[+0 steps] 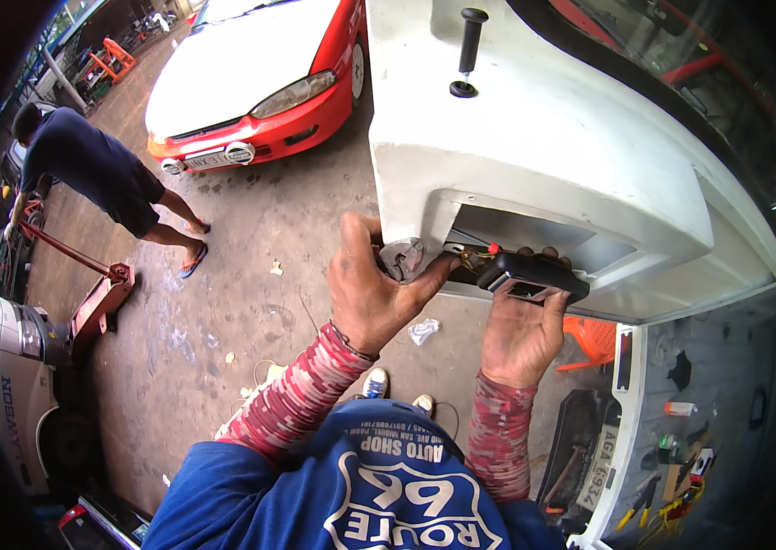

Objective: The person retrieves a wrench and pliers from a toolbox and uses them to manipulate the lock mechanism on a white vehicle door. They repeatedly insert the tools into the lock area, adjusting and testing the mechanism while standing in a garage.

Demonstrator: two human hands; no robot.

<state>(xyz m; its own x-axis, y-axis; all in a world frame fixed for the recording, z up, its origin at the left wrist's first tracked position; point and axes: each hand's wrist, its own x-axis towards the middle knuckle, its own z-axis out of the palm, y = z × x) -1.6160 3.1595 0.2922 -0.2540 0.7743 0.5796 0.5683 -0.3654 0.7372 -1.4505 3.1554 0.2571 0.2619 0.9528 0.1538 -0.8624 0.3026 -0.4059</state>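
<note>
A black rectangular lamp housing (544, 275) rests in my right hand (521, 339), thumb on its near side and fingers behind. Thin wires (472, 259) with a red connector (494, 248) run between the lamp and a rectangular opening (544, 232) in the white vehicle body (535, 156). My left hand (371, 286) curls around a round grey piece (402, 259) at the body's lower corner. I cannot tell if that piece is loose or fixed. The left thumb tip reaches the wires; the other fingers are partly hidden.
A red car with a white hood (241, 69) is parked ahead. At left a person (94, 165) handles a red floor jack (99, 307) near a white vehicle (16, 367). An orange chair (590, 341) stands behind the panel. Tools and wires (672, 495) lie at lower right.
</note>
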